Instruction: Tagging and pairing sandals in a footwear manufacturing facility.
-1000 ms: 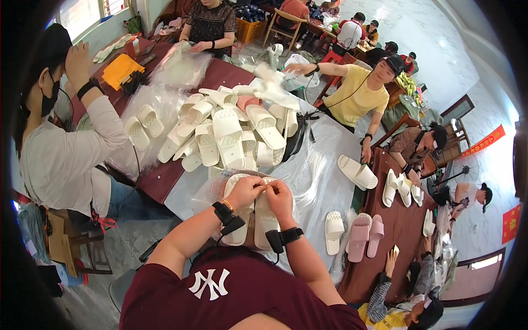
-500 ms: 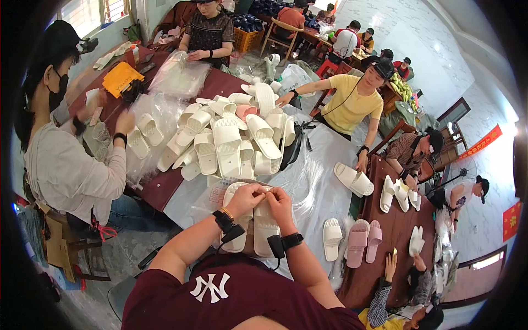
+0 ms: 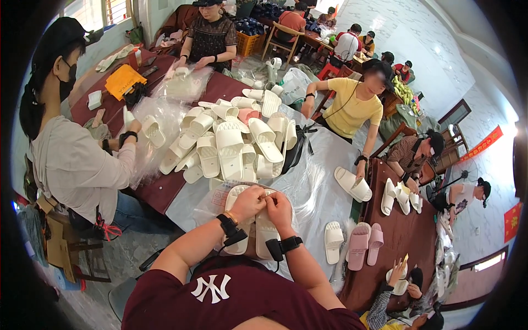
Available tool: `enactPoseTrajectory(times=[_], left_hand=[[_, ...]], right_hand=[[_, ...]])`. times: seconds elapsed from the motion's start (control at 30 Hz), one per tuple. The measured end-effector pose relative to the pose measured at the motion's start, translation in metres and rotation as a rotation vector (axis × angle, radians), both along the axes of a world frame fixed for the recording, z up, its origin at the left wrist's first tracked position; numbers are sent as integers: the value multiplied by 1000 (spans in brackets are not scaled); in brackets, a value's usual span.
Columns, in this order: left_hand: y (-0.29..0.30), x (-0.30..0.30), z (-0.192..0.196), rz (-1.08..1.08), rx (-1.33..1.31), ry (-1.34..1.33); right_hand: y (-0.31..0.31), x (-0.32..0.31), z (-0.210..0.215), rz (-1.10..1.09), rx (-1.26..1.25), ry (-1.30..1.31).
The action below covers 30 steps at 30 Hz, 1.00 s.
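Before me a pair of cream slide slippers lies side by side, a left slipper (image 3: 240, 245) and a right slipper (image 3: 267, 234). Over their upper ends my left hand (image 3: 249, 204) and my right hand (image 3: 277, 210) meet, fingers pinched together. What the fingertips hold is too small to make out. Under the slippers' left side shows a clear plastic bag (image 3: 208, 204) with red print. Just beyond my hands rises a heap of cream slippers (image 3: 228, 140), with one pink slipper (image 3: 248, 114) among them. To the right lies a bundle of thin clear strands (image 3: 312, 192).
Right of me stand a single cream slipper (image 3: 333, 242) and pink slippers (image 3: 358, 246). A person in yellow (image 3: 352, 110) touches another cream slipper (image 3: 353, 184). At left, a person in a pale jacket (image 3: 77, 148) works beside clear bags (image 3: 159, 118). An orange packet (image 3: 124, 80) lies beyond.
My pinched hands stay together over the pair, shifting only slightly. The person at left has lifted a slipper; the person in yellow has drawn a hand back from the heap.
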<state>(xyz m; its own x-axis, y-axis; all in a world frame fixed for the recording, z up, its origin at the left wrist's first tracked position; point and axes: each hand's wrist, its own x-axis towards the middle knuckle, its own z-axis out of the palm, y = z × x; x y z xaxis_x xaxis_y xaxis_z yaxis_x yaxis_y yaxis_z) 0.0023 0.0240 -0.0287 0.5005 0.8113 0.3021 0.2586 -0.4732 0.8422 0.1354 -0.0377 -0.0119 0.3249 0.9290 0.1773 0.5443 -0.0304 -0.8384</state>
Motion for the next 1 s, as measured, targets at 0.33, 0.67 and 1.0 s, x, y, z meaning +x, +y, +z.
enactPoseTrajectory(times=[0.33, 0.67, 1.0], left_hand=[[-7, -2, 4, 52, 76, 30], [-70, -54, 30, 10, 318, 246], [-86, -57, 33, 74, 309, 422]], right_hand=[[-1, 1, -16, -35, 143, -220], [-21, 40, -38, -199, 156, 605], [-36, 20, -47, -128, 116, 555]])
